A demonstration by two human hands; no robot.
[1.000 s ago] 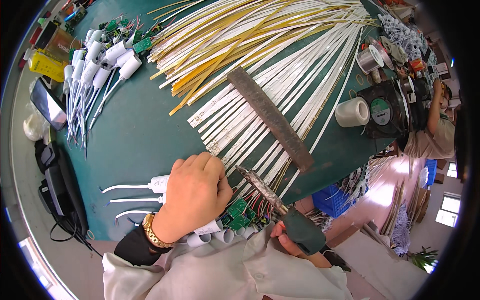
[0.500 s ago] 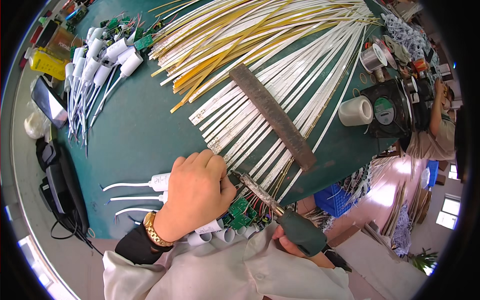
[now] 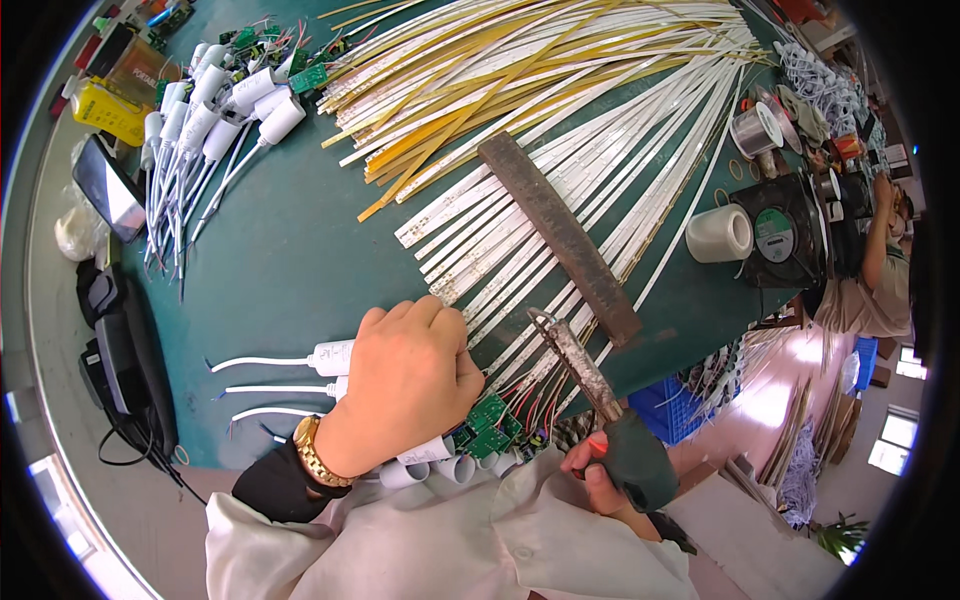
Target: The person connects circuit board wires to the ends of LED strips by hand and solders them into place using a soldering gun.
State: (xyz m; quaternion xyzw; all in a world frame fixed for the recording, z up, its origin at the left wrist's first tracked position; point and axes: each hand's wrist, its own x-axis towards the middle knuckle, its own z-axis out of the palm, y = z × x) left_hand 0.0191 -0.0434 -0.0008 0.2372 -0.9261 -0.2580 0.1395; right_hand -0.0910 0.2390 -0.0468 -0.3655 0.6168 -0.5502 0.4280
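My left hand (image 3: 405, 385) is closed in a fist, knuckles up, at the near ends of the white LED strips (image 3: 510, 265). Its fingertips are hidden, so what they pinch does not show. My right hand (image 3: 600, 488) grips the dark green handle of a soldering gun (image 3: 640, 460). The gun's worn metal barrel points up and left, its tip apart from my left hand and over the strips. A rusty flat metal bar (image 3: 560, 240) lies across the strips. Beside my left wrist lie white tubular housings (image 3: 332, 357) with white cables. Green circuit boards (image 3: 490, 425) with thin wires sit below my fist.
More cabled white housings (image 3: 200, 125) are heaped at the far left. A phone (image 3: 108, 188) and a yellow bottle (image 3: 108, 110) lie by the left edge. On the right stand a white roll (image 3: 720, 233), a black fan (image 3: 785, 235) and a solder spool (image 3: 756, 128). Another person (image 3: 870, 270) sits beyond.
The soldering gun has moved right, its tip drawing away from my left hand. My left hand stays closed in about the same place. The whole view has shifted slightly.
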